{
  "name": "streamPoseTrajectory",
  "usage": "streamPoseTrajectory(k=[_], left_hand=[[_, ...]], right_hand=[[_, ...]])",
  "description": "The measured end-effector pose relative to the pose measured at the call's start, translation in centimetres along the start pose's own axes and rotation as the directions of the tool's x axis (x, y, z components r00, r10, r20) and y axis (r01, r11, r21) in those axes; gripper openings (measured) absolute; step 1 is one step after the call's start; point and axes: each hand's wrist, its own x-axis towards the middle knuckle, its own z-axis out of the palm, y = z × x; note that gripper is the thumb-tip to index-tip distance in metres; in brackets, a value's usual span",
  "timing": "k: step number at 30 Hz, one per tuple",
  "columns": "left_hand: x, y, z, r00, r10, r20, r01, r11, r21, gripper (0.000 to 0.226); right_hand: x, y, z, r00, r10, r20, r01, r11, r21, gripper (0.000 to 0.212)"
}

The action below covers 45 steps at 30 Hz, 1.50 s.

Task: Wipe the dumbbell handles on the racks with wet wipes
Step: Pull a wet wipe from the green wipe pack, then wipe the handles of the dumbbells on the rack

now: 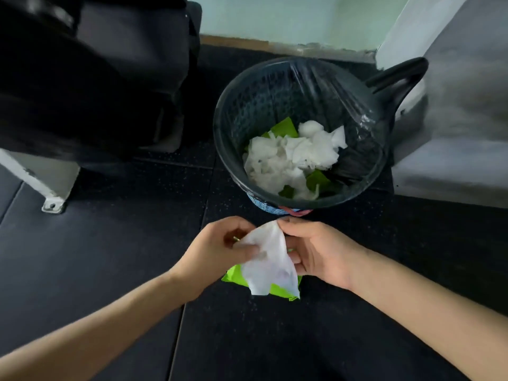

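That wet wipe (270, 261) looks light, limp and probably a bit slick, so I'd take it by the top edge like here, left hand (220, 250) and right hand (319, 253) both pinching it with their fingers, just near of the bin (242, 105), over the green pack (233, 276).

Both bare forearms reach in from the lower corners, converging. Left hand (217, 248) pinches the wipe (268, 262) between thumb and fingers; right hand (319, 251) pinches its top edge, remaining fingers apparently curled.
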Motion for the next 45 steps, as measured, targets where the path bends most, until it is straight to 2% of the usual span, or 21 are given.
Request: streamPoseTrajectory(k=[3, 5, 8, 11, 14, 16, 21, 25, 30, 33, 38, 42, 45], left_hand=[[-1.7, 3.5, 0.2, 0.998, -0.062, -0.031, 0.061, 0.998, -0.007, 0.006], [-2.8, 6.2, 0.5, 0.993, -0.114, -0.041, 0.112, 0.993, -0.037, 0.015], [-4.9, 11.2, 0.8, 0.975, -0.216, -0.044, 0.203, 0.958, -0.201, 0.023], [-7.5, 17.3, 0.6, 0.965, -0.259, -0.032, 0.239, 0.925, -0.297, 0.029], [-10.3, 23.7, -0.6, 0.958, -0.281, -0.046, 0.247, 0.900, -0.359, 0.038], [-12.3, 27.5, -1.7, 0.961, -0.273, -0.047, 0.240, 0.905, -0.353, 0.041], [-17.2, 35.6, -4.9, 0.964, -0.264, -0.036, 0.252, 0.946, -0.205, 0.031], [-19.9, 41.6, -8.3, 0.948, -0.277, -0.156, 0.260, 0.958, -0.120, 0.010], [-21.9, 48.4, -12.8, 0.940, -0.169, -0.296, 0.177, 0.984, 0.003, 0.005], [-22.8, 51.3, -14.8, 0.925, -0.147, -0.351, 0.157, 0.988, 0.000, 0.004], [-24.3, 54.2, -18.4, 0.923, -0.186, -0.337, 0.161, 0.982, -0.102, 0.008], [-25.0, 55.6, -22.7, 0.933, -0.179, -0.311, 0.147, 0.981, -0.125, 0.014], [-24.8, 56.7, -26.7, 0.939, -0.141, -0.314, 0.109, 0.987, -0.116, 0.010]], right_hand=[[-2.9, -2.2, 0.8, 0.999, -0.026, -0.024, 0.024, 0.995, -0.092, 0.037], [-5.4, -3.9, 1.4, 0.993, -0.087, -0.084, 0.069, 0.978, -0.199, 0.051], [-9.9, -6.5, 3.4, 0.969, -0.201, -0.141, 0.140, 0.924, -0.355, 0.063], [-14.6, -9.3, 5.8, 0.927, -0.326, -0.184, 0.223, 0.876, -0.428, 0.041], [-19.2, -12.8, 8.4, 0.902, -0.384, -0.196, 0.244, 0.830, -0.501, 0.018], [-22.1, -15.0, 10.4, 0.898, -0.375, -0.230, 0.226, 0.842, -0.490, 0.018], [-28.9, -20.8, 14.9, 0.895, -0.283, -0.345, 0.137, 0.910, -0.392, 0.022], [-33.9, -26.9, 18.0, 0.909, -0.208, -0.362, 0.097, 0.948, -0.302, 0.018], [-37.7, -33.8, 22.4, 0.886, -0.287, -0.364, 0.153, 0.922, -0.355, 0.010], [-39.1, -36.9, 24.9, 0.891, -0.299, -0.341, 0.168, 0.916, -0.365, 0.008], [-40.0, -40.4, 28.6, 0.899, -0.284, -0.333, 0.158, 0.920, -0.358, 0.008], [-39.8, -43.3, 31.9, 0.879, -0.299, -0.372, 0.173, 0.926, -0.335, 0.010], [-39.1, -45.0, 34.6, 0.851, -0.336, -0.404, 0.217, 0.925, -0.311, 0.005]])
